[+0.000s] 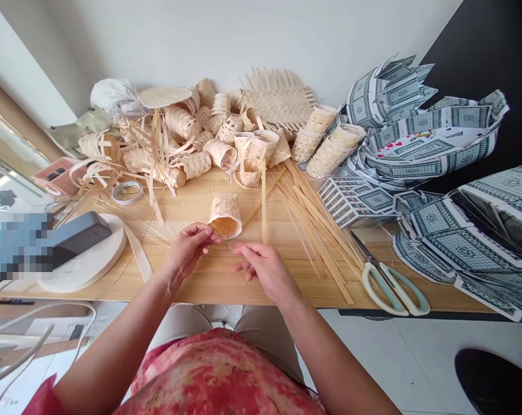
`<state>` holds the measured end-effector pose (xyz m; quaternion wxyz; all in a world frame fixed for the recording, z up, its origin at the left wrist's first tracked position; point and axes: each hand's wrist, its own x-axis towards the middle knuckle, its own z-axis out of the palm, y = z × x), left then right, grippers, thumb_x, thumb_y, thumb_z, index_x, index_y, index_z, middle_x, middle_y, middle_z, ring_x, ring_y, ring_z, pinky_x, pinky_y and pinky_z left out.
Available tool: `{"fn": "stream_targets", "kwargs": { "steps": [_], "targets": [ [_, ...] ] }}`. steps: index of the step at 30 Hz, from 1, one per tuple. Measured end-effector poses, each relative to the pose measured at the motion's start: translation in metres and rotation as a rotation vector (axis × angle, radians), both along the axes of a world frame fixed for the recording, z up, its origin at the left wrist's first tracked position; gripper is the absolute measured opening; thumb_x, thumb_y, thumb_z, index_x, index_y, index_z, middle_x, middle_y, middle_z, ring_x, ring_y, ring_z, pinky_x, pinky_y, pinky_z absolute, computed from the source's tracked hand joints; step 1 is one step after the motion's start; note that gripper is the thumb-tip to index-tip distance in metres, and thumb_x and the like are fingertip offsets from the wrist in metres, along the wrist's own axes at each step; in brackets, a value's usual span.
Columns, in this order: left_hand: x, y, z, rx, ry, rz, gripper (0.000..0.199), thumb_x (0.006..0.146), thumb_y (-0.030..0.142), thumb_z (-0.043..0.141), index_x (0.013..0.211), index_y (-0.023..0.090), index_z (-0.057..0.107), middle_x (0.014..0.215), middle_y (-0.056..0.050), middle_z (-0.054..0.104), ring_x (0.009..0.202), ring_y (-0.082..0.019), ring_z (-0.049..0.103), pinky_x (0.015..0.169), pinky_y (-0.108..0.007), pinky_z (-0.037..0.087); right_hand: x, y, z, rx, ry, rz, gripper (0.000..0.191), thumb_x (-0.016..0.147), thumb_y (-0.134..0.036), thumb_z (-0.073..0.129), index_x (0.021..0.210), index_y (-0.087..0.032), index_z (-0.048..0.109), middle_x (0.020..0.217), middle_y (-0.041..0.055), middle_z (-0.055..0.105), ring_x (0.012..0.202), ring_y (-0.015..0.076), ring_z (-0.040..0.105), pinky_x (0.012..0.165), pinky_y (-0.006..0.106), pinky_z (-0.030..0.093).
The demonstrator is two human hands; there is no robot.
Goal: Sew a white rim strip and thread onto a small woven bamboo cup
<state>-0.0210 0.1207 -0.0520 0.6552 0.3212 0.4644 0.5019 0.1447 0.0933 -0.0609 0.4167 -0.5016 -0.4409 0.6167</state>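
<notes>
A small basket woven from pale wooden strips lies tipped on the table, its white-edged mouth facing me. My left hand is closed in a pinch at the left side of that rim. Just right of the opening, my right hand has its thumb and forefinger pressed together, the other fingers curled below. A thin dark thread runs between the hands below the rim and reaches the right fingertips. Too fine to make out is whether a needle is there.
Many woven baskets are heaped at the back. Loose flat strips lie to the right, near scissors and folded playing-card baskets. At left are a tape roll and a round white board bearing a dark box.
</notes>
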Motion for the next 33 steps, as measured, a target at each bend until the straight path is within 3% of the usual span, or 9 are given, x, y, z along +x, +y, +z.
{"fn": "stream_targets", "kwargs": {
  "steps": [4,8,12,15,17,22,26,33],
  "targets": [
    [0.001,-0.002,-0.001,0.021,-0.061,-0.021,0.03,0.056,0.03,0.077,0.069,0.014,0.055,0.063,-0.001,0.064,0.063,-0.01,0.061,0.044,-0.011,0.038,-0.011,0.009,-0.003,0.01,-0.093,0.129,0.023,0.08,-0.035,0.041,0.07,-0.016,0.049,0.085,0.0062,0.062,0.058,0.0109,0.063,0.04,0.016,0.038],
    [0.0,-0.001,-0.002,0.065,0.003,-0.029,0.027,0.061,0.032,0.072,0.07,0.015,0.053,0.059,0.003,0.058,0.053,-0.006,0.054,0.048,-0.014,0.04,-0.011,0.012,-0.003,0.102,-0.347,0.192,0.021,0.082,-0.029,0.036,0.071,-0.018,0.05,0.061,-0.0012,0.056,0.047,0.0092,0.053,0.039,0.017,0.034],
    [-0.003,0.002,-0.003,0.266,0.364,-0.117,0.015,0.071,0.028,0.061,0.074,0.016,0.054,0.053,0.006,0.047,0.045,-0.005,0.041,0.044,-0.016,0.032,-0.005,0.013,-0.002,0.24,-0.562,0.092,0.021,0.084,-0.025,0.037,0.073,-0.019,0.053,0.054,-0.0031,0.051,0.051,0.011,0.049,0.051,0.021,0.034],
    [-0.004,0.005,0.0,0.445,0.709,-0.234,0.01,0.069,0.02,0.058,0.078,0.017,0.057,0.053,0.006,0.043,0.048,-0.006,0.038,0.048,-0.018,0.03,-0.003,0.014,0.001,0.326,-0.71,0.057,0.022,0.085,-0.021,0.037,0.076,-0.019,0.057,0.069,0.0016,0.062,0.066,0.0144,0.054,0.061,0.024,0.033],
    [-0.003,0.007,0.004,0.538,0.945,-0.29,0.017,0.065,0.012,0.056,0.079,0.019,0.06,0.056,0.006,0.044,0.051,-0.008,0.039,0.052,-0.02,0.032,-0.003,0.015,0.002,0.365,-0.793,0.056,0.023,0.085,-0.019,0.037,0.079,-0.019,0.059,0.079,0.0038,0.065,0.072,0.0162,0.055,0.063,0.025,0.032],
    [0.005,0.007,0.005,0.622,1.36,-0.258,0.025,0.065,0.004,0.047,0.078,0.02,0.061,0.07,0.0,0.053,0.057,-0.011,0.044,0.057,-0.023,0.033,-0.003,0.013,0.003,0.432,-0.956,0.081,0.023,0.086,-0.019,0.04,0.075,-0.019,0.061,0.078,0.0037,0.066,0.072,0.0163,0.055,0.059,0.025,0.027],
    [0.009,0.007,-0.002,0.634,1.381,-0.183,0.012,0.072,0.013,0.049,0.071,0.02,0.058,0.065,0.0,0.052,0.054,-0.011,0.042,0.055,-0.022,0.03,0.002,0.01,0.004,0.455,-1.052,0.102,0.026,0.087,-0.024,0.043,0.067,-0.019,0.06,0.074,0.0028,0.065,0.069,0.0145,0.054,0.056,0.025,0.024],
    [0.016,0.003,-0.004,0.53,1.083,-0.054,0.007,0.073,0.015,0.046,0.075,0.021,0.048,0.052,0.006,0.045,0.047,-0.01,0.039,0.054,-0.021,0.029,0.007,0.007,0.002,0.416,-1.177,0.078,0.026,0.087,-0.024,0.043,0.07,-0.02,0.061,0.074,0.0034,0.066,0.064,0.0141,0.054,0.052,0.027,0.019]
  ]
}}
